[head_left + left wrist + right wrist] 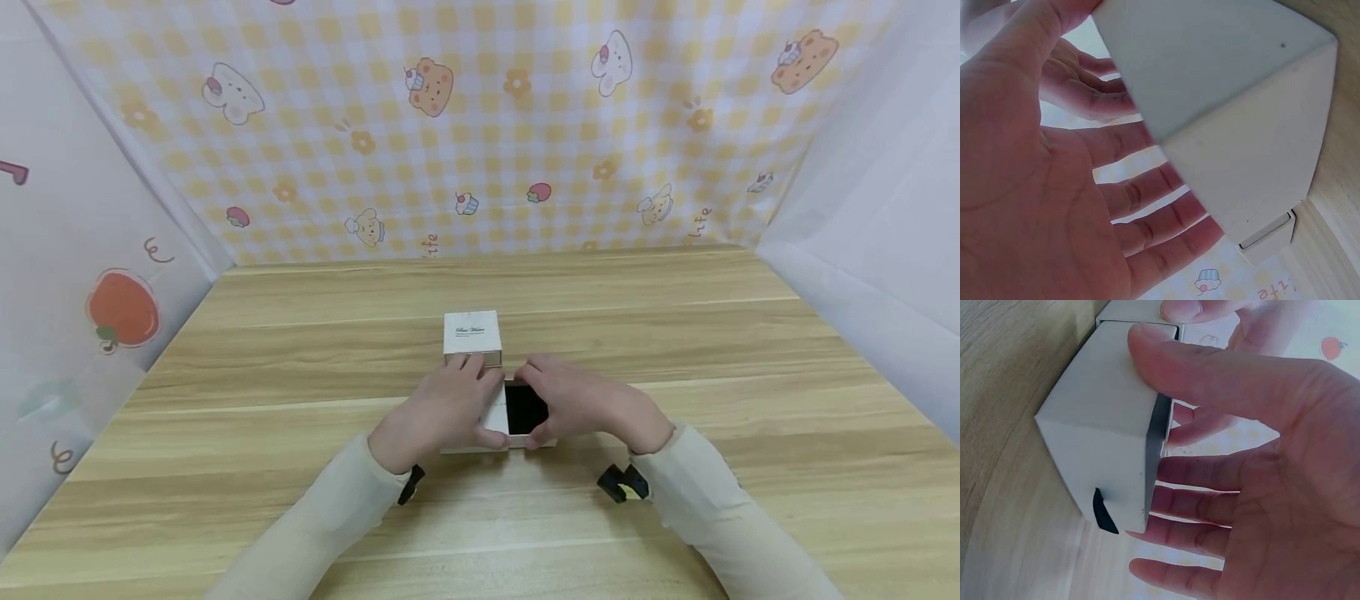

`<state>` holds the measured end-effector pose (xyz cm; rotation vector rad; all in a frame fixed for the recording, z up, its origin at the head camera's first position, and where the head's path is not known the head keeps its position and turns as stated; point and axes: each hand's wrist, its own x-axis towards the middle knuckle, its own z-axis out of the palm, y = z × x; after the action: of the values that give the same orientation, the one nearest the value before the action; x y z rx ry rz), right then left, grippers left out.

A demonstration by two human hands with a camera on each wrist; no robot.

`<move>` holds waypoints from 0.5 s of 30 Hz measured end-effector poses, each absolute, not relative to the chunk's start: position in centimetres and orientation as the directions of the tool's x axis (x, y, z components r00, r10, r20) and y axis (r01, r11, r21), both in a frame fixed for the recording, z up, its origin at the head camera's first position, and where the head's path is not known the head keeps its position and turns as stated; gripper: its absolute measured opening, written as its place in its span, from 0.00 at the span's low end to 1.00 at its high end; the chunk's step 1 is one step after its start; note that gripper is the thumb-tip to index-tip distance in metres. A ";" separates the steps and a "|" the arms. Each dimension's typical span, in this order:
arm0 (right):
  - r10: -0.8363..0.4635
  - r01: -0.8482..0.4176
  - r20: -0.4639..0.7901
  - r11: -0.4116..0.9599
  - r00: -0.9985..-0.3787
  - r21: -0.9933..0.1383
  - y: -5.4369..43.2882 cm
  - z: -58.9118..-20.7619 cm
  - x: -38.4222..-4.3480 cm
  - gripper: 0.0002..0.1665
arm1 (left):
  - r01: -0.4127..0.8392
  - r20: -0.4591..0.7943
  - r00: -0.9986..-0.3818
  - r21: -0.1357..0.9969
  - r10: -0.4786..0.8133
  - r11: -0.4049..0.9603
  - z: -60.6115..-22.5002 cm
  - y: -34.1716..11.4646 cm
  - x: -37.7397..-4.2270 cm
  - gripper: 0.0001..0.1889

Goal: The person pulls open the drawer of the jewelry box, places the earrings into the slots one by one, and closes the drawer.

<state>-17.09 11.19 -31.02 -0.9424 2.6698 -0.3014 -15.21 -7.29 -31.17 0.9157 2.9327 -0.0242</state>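
Observation:
A white drawer box lies on the table with its inner drawer point(527, 408) pulled partway out to the right, the black inside showing. My left hand point(448, 410) grips the white outer sleeve point(493, 418), thumb on the near side and fingers reaching over to the far side. With thumb and fingers on opposite walls, my right hand point(581, 404) holds the drawer. A black ribbon tab point(1105, 512) sticks out of the drawer's end in the right wrist view. Just behind the left fingertips stands a second white box point(471, 332) with dark script on its lid.
The wood-grain table point(300, 333) runs back to a yellow checked cloth point(480, 150) with cartoon prints. White cloth point(75, 208) hangs along the left side, and more white cloth point(885, 225) along the right.

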 end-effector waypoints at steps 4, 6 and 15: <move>-0.620 -0.557 -0.228 0.779 -0.751 -0.286 11.4 -30.9 -17.1 0.44 | 0.572 -0.065 -0.818 0.005 0.571 0.820 -31.3 -7.3 -15.2 0.38; -0.612 -0.550 -0.240 0.786 -0.753 -0.282 11.5 -30.9 -17.1 0.44 | 0.572 -0.064 -0.818 0.006 0.571 0.820 -31.3 -7.2 -15.3 0.38; -0.602 -0.539 -0.283 0.797 -0.747 -0.272 11.9 -30.6 -17.2 0.45 | 0.559 -0.081 -0.825 0.023 0.559 0.829 -31.1 -7.2 -15.2 0.41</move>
<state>-17.19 11.91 -30.60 -0.8658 2.6288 -0.2455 -15.21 -7.20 -31.12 0.8960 2.9232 -0.0033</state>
